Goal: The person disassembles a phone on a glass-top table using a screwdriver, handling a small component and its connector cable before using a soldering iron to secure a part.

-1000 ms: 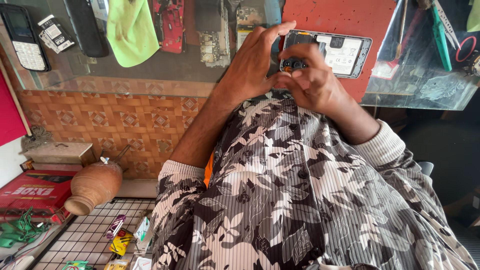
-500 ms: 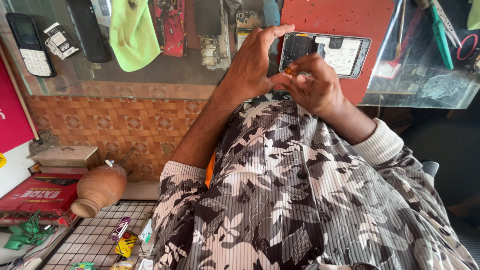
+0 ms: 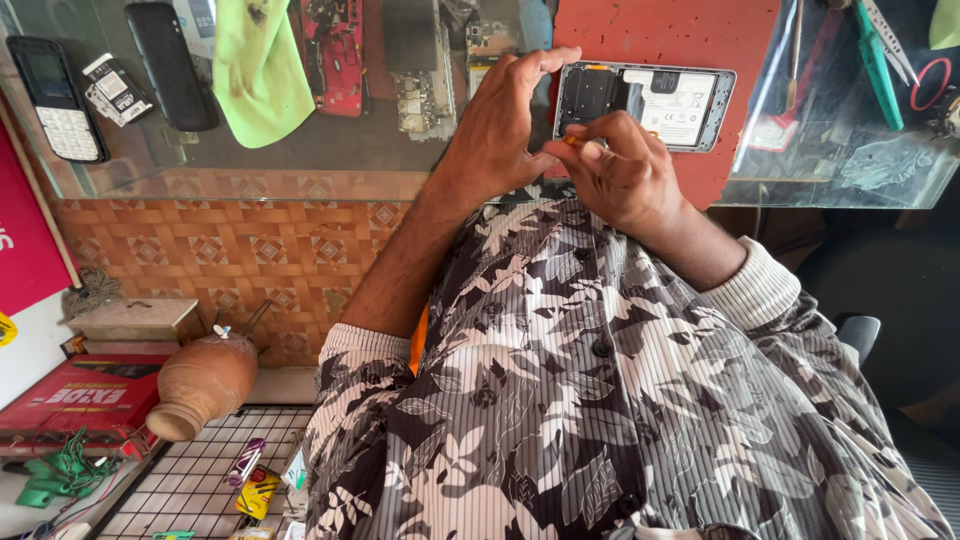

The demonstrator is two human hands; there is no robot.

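An opened phone [image 3: 655, 103] with its back cover off lies on a red mat [image 3: 690, 40] on the glass counter; its battery and black inner frame show. My left hand [image 3: 498, 130] reaches from the left, fingers arched over the phone's left end and touching its edge. My right hand [image 3: 618, 178] is pinched on a small orange-tipped tool [image 3: 571, 141], held against the phone's lower left corner. The tool's tip is hidden by my fingers.
On the glass lie a green cloth [image 3: 258, 65], a black phone [image 3: 170, 65], a keypad phone [image 3: 55, 95], bare circuit boards [image 3: 335, 50] and green-handled tools [image 3: 880, 60]. Below left stand a clay pot [image 3: 200, 385], a red box [image 3: 75, 395] and a wire grid [image 3: 190, 480].
Both hands stay at the phone's left end. My right hand's fingers have shifted slightly and the orange tool now shows between them. The view has drifted a little.
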